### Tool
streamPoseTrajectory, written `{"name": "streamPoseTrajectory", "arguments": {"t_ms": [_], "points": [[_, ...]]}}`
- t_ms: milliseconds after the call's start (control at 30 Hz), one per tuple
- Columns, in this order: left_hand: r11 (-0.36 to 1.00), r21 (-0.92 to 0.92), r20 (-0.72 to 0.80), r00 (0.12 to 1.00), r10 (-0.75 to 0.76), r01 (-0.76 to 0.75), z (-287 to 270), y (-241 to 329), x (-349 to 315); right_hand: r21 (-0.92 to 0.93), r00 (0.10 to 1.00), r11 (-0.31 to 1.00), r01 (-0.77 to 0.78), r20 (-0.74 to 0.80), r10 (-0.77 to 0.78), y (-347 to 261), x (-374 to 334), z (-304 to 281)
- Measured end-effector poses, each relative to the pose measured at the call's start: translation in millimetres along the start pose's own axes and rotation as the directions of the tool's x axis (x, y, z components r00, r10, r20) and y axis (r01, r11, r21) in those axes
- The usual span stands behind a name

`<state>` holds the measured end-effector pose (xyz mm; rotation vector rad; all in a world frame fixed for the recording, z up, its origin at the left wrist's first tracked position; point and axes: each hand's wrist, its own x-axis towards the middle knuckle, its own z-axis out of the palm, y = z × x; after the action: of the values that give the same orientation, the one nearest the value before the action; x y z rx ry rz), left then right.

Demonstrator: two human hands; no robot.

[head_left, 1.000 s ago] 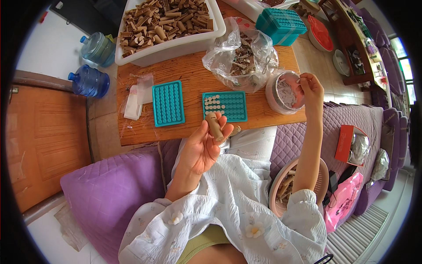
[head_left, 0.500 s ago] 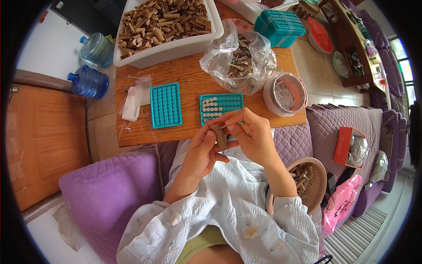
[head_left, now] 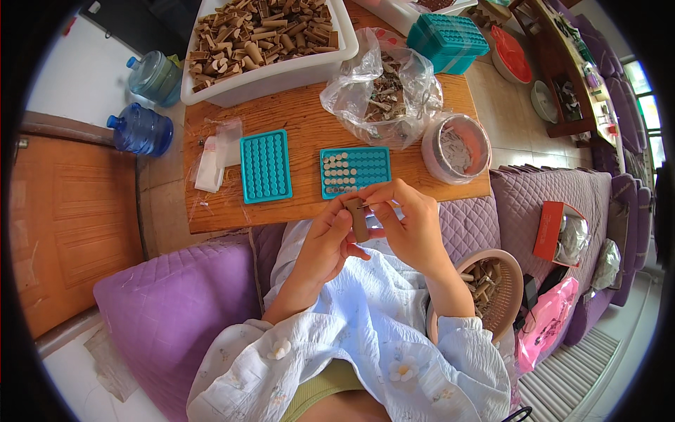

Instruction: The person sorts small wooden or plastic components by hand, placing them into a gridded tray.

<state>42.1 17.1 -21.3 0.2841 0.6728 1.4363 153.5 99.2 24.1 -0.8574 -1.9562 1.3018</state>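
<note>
Close to the table's front edge, my left hand (head_left: 322, 246) is closed around a short brown cardboard tube (head_left: 359, 224), held nearly upright. At the tube's upper end, my right hand (head_left: 413, 226) pinches with thumb and forefinger. Something small and thin shows at those fingertips, too small to name. Just beyond my hands lies a teal tray (head_left: 373, 169) with rows of round hollows. Pale round discs (head_left: 339, 172) fill several hollows on its left side, and its front edge is partly hidden by my fingers.
A second teal tray (head_left: 265, 169) lies left, beside white strips (head_left: 209, 169). Behind are a white bin (head_left: 271, 88) of brown tubes, a plastic bag (head_left: 344, 95) of scraps and stacked teal trays (head_left: 446, 46). A tub (head_left: 434, 158) stands right; a basket (head_left: 512, 299) sits by my right arm.
Both hands have shifted slightly right with the tube, which now stands a little straighter. My right fingertips remain at its upper end.
</note>
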Motion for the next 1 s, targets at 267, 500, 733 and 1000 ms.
{"name": "streamPoseTrajectory", "arguments": {"t_ms": [267, 500, 733, 1000], "points": [[0.995, 0.087, -0.105, 0.993, 0.06, -0.051, 5.5, 2.9, 3.1, -0.088, 0.996, 0.994, 0.069, -0.047, -0.073, 10.4, -5.6, 13.7], [0.956, 0.283, -0.123, 0.986, 0.114, -0.076, 4.5, 0.0, 0.4, -0.145, 0.976, 0.974, 0.174, -0.108, -0.19, 22.9, -8.8, 20.6], [0.889, 0.453, -0.04, 0.995, 0.089, -0.061, 8.4, 6.0, -2.4, -0.115, 0.971, 0.968, 0.223, -0.058, -0.231, 27.4, -11.3, 8.2], [0.943, 0.324, 0.06, 0.996, 0.061, -0.077, 7.6, 9.9, -7.4, -0.127, 0.947, 0.941, 0.313, -0.04, -0.32, 12.0, -14.5, 1.8]]}}
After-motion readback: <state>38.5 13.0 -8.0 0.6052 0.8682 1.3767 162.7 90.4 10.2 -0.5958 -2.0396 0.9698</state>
